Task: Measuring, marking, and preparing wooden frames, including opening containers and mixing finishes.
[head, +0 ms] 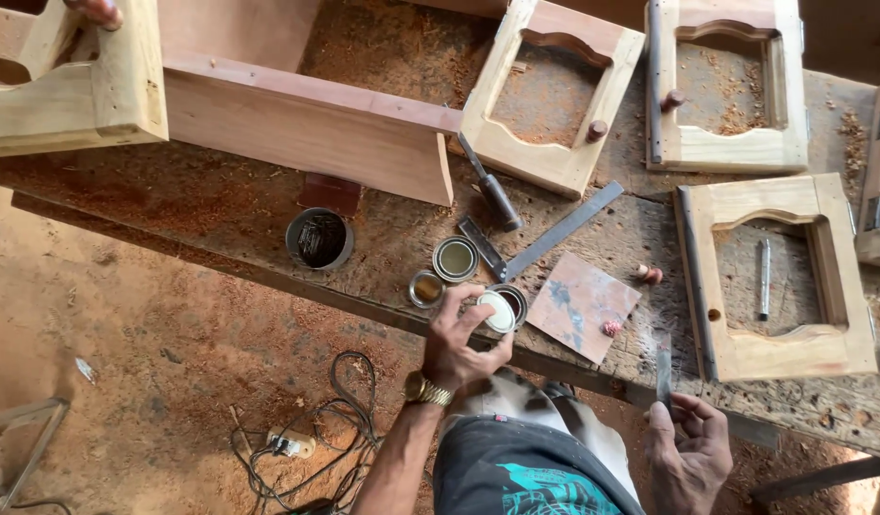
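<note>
My left hand, with a gold watch on the wrist, holds a small round white lid over an open little tin at the workbench's near edge. Two more small open tins stand just left of it. My right hand is lower right, below the bench edge, gripping a narrow flat metal blade that points up toward the bench.
The sawdust-covered workbench carries several pale wooden door frames, a reddish plank box, a can of nails, a metal square, a chisel, a stained board and small wooden knobs. A cable and socket lie on the dirt floor.
</note>
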